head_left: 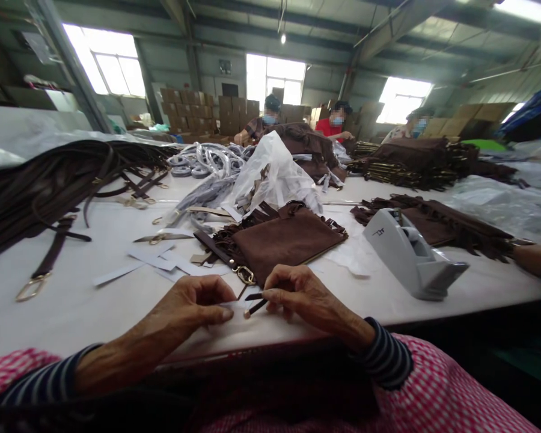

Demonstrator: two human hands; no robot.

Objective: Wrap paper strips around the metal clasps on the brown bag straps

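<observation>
My right hand (pixel 304 297) pinches a thin dark leather strap (pixel 258 305) with a round gold-coloured stud at its lower end. Beside it, my left hand (pixel 201 304) is closed, thumb against forefinger; a pale sliver shows at its fingertips, too small to make out. Just beyond both hands lies a flat brown pouch (pixel 284 240) with fringe along its edges. A gold clasp (pixel 244 275) on a dark wrist strap rests at the pouch's near left corner.
A grey tape dispenser (pixel 403 255) stands at the right. White paper strips (pixel 148 261) lie left of the pouch. Long brown straps (pixel 49 174) pile up at far left. Plastic-wrapped grey cords (pixel 207 159) and stacked brown pouches (pixel 410 162) sit farther back, with several people beyond.
</observation>
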